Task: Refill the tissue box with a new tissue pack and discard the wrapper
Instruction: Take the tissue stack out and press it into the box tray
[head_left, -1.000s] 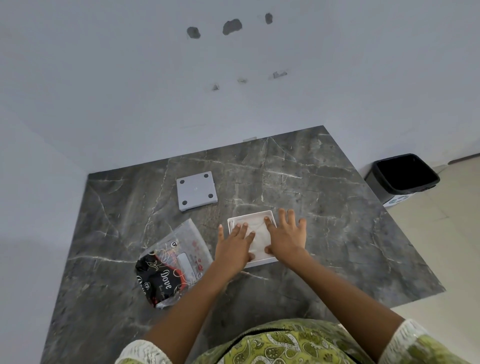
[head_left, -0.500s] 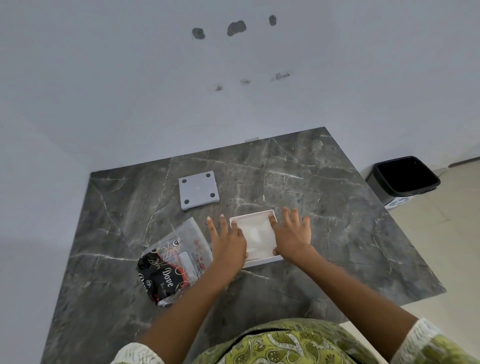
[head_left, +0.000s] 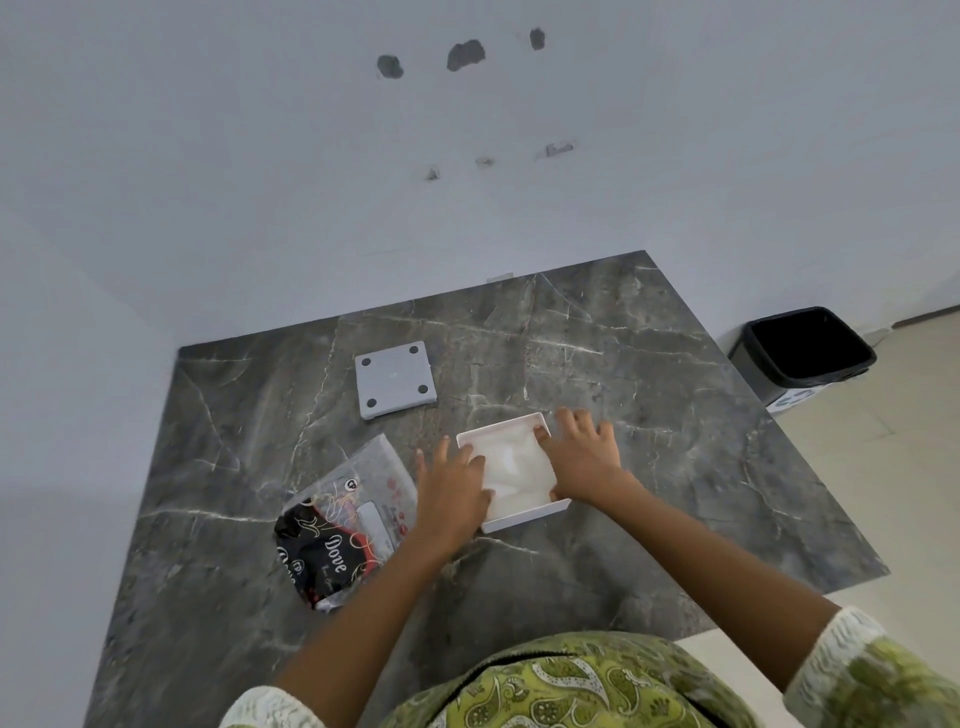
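A white square tissue box (head_left: 524, 519) lies open on the dark marble table, with white tissues (head_left: 514, 467) inside it. My left hand (head_left: 454, 486) rests on the box's left edge, fingers reaching onto the tissues. My right hand (head_left: 584, 454) lies flat on the box's right edge, thumb inside the rim. The grey square lid (head_left: 395, 378) with dark round feet at its corners lies farther back, apart from the box. The clear and black "Dove" wrapper (head_left: 340, 525) lies crumpled to the left of my left hand.
The marble table (head_left: 675, 467) stands against a white wall. A black bin (head_left: 808, 353) stands on the floor past the table's right edge. My green patterned clothing fills the bottom of the view.
Both hands have slid apart from the middle of the tissues to the box's left and right sides. The tissues now show between them. Lid and wrapper have not moved.
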